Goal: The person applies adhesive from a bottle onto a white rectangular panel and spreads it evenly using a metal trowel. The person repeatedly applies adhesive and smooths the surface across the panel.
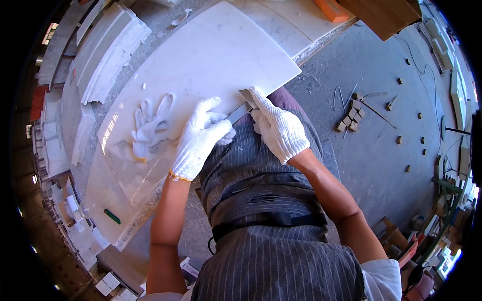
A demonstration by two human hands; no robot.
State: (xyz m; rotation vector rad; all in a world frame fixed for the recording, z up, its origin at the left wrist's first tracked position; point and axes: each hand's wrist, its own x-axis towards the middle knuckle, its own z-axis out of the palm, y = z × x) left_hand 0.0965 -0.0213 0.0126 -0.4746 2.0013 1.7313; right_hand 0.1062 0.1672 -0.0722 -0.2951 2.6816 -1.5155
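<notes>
Metal glints between two gloved hands: a thin flat blade (240, 111), like a scraper, lies along the near edge of a large white marble slab (201, 55), just in front of the person's striped apron (261, 200). The right hand (277, 126), in a white knit glove, presses down on the blade's upper end with the forefinger stretched along it. The left hand (201, 138), gloved the same, is curled closed around the blade's lower end, its forefinger pointing out over the stone. A spare white glove (149, 126) lies flat on the slab just left of the hands. Farther down the slab sits a small green marker (112, 216). Small stone blocks (351, 116) cluster on the grey floor (371, 160) to the right.
</notes>
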